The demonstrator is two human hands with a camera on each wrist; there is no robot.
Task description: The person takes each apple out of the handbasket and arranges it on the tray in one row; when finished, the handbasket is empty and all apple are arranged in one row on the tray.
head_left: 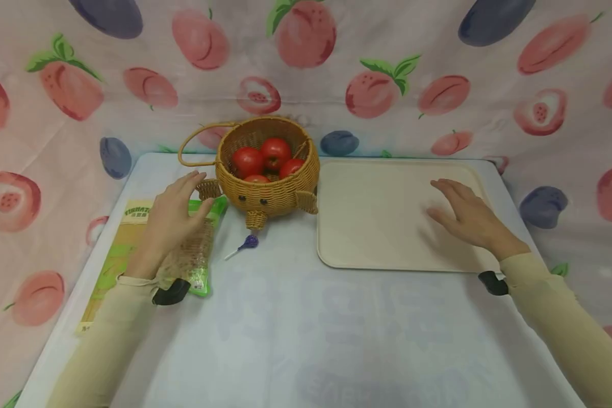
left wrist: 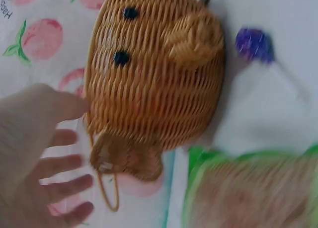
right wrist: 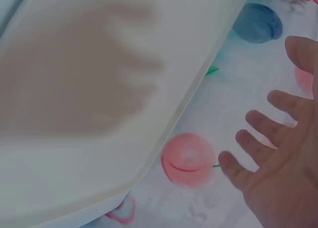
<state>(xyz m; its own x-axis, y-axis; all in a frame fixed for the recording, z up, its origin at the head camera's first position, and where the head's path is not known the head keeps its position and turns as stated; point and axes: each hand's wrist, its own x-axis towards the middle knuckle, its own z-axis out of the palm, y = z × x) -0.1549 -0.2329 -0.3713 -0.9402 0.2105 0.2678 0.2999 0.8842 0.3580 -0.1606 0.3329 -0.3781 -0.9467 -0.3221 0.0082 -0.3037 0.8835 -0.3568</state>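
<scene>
A wicker basket (head_left: 267, 195) with an animal face and a loop handle stands at the back, holding several red apples (head_left: 276, 153). My left hand (head_left: 173, 218) hovers just left of it, fingers spread and gripping nothing; the left wrist view shows the hand (left wrist: 39, 163) beside the basket's ear (left wrist: 129, 156). Below that hand lies a green-edged clear packet (head_left: 200, 243). A purple lollipop (head_left: 248, 242) lies in front of the basket. My right hand (head_left: 471, 218) is held above the beige tray (head_left: 377, 215), fingers apart, casting a shadow on it.
A yellow-green printed bag or sheet (head_left: 113, 266) lies at the table's left edge, partly under the left arm. The white-covered table (head_left: 336, 334) extends toward me. A fruit-print cloth (head_left: 306, 73) hangs behind and at both sides.
</scene>
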